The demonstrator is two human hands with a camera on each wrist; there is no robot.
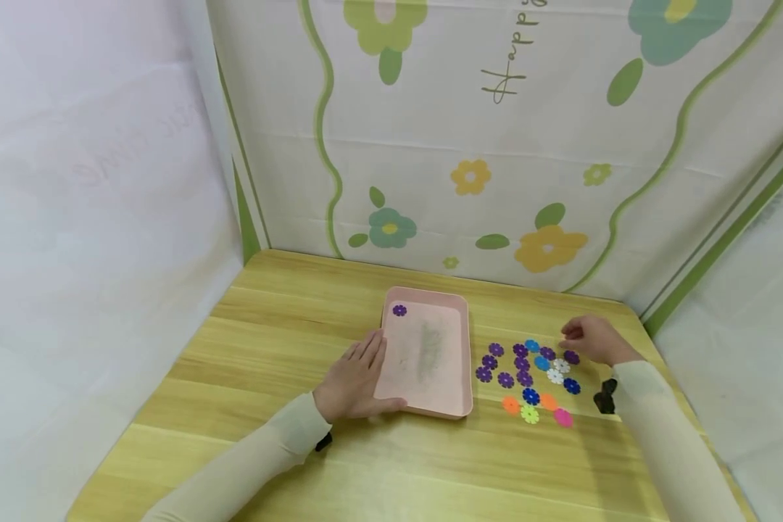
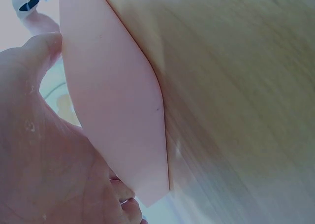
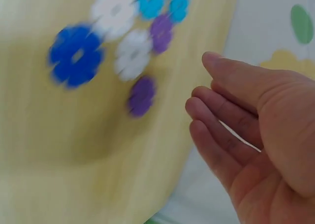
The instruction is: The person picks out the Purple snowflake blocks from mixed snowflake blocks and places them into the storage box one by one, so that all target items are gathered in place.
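Note:
My left hand lies against the near left corner of a shallow pink tray, fingers straight along its left rim and thumb on the front rim. The left wrist view shows the tray's outer wall beside the palm. Inside the tray, near its far left corner, lies one purple snowflake disc. My right hand hovers over the right side of the table, fingers loosely bent and holding nothing. Close by it are a purple disc, a white disc and a dark blue disc.
Several purple discs lie scattered right of the tray, with light blue discs among them. Nearer the front are orange, yellow-green and pink discs. A flower-printed cloth hangs behind the wooden table.

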